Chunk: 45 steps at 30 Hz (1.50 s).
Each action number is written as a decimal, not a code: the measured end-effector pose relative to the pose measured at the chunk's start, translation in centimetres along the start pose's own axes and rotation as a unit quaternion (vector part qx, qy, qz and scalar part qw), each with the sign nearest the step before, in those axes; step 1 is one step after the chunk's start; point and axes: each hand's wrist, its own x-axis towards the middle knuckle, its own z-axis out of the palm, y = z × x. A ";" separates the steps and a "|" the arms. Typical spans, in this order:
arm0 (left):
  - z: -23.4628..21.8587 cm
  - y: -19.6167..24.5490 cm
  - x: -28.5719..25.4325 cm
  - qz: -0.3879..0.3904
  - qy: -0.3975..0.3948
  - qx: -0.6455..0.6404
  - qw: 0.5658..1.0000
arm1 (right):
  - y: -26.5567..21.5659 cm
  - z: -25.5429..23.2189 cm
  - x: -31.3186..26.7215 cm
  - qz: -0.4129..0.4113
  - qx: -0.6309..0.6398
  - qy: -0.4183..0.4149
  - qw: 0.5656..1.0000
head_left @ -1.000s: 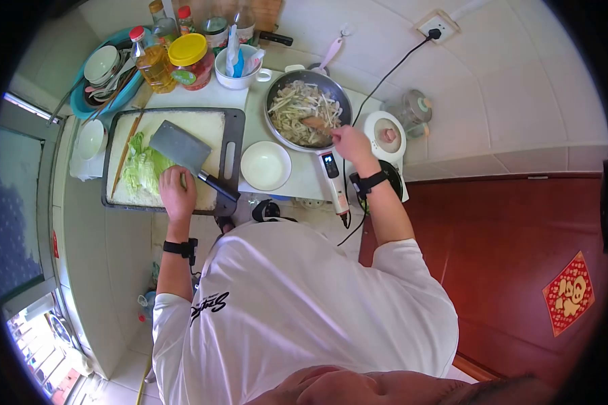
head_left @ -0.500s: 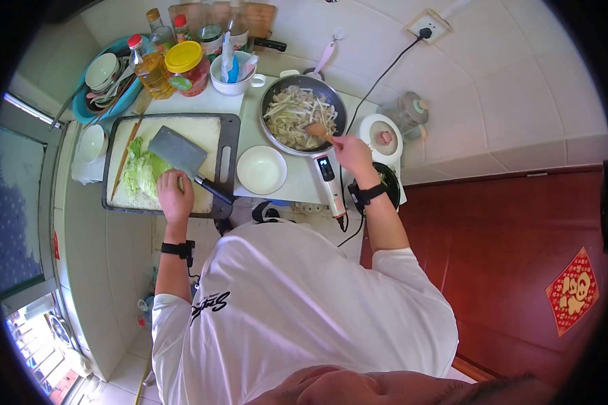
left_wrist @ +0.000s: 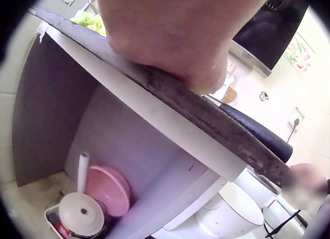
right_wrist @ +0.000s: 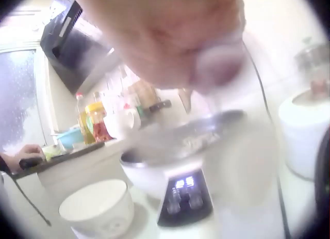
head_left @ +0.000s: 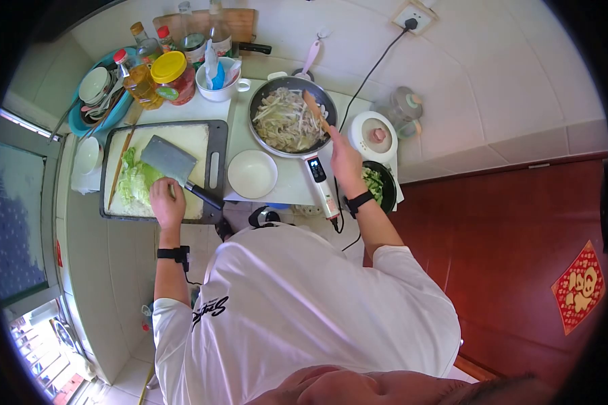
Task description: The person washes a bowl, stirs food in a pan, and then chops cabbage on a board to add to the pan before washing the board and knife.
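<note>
In the head view my right hand (head_left: 346,162) grips a wooden spatula (head_left: 313,110), its blade at the upper right inside the pan (head_left: 260,139), among pale sliced food (head_left: 287,121). My left hand (head_left: 167,202) rests at the near edge of the cutting board (head_left: 197,137), touching or just beside the lettuce (head_left: 136,177); its fingers look loosely bent. A cleaver (head_left: 169,158) lies on the board just beyond that hand, its black handle pointing to the near right. In the left wrist view the hand (left_wrist: 175,38) hides what its fingers touch.
A white bowl (head_left: 252,174) stands between board and pan. Right of the pan are a white lidded pot (head_left: 374,137) and a dark bowl of chopped greens (head_left: 373,185). Bottles, a yellow-lidded jar (head_left: 171,75) and a blue basin (head_left: 119,111) stand behind the board. A power cord (head_left: 366,71) hangs nearby.
The spatula blade has moved from the pan's lower right to its upper right, shifting the food left. The left hand stays beside the lettuce. The head view has shifted slightly.
</note>
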 end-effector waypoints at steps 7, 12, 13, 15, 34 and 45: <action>0.0 0.1 0.0 0.007 -0.001 0.010 1.000 | 1.3 2.1 -2.1 0.058 -0.043 -0.116 0.991; -0.1 0.3 0.2 -0.001 0.002 0.008 1.000 | 1.7 2.6 -1.9 0.067 -0.016 -0.092 0.993; -0.1 0.3 0.1 -0.004 0.001 0.005 1.000 | 2.0 2.9 -2.1 0.062 -0.007 -0.084 0.994; -0.1 0.1 0.0 -0.005 -0.001 0.002 1.000 | 1.9 2.5 -2.1 0.056 0.002 -0.076 0.996; -0.1 0.0 0.0 -0.007 0.004 0.004 1.000 | -3.8 6.1 7.9 -0.001 -0.070 -0.123 0.990; -0.2 -0.2 0.2 -0.008 0.004 -0.004 1.000 | -4.9 4.9 6.9 -0.033 -0.036 -0.189 0.981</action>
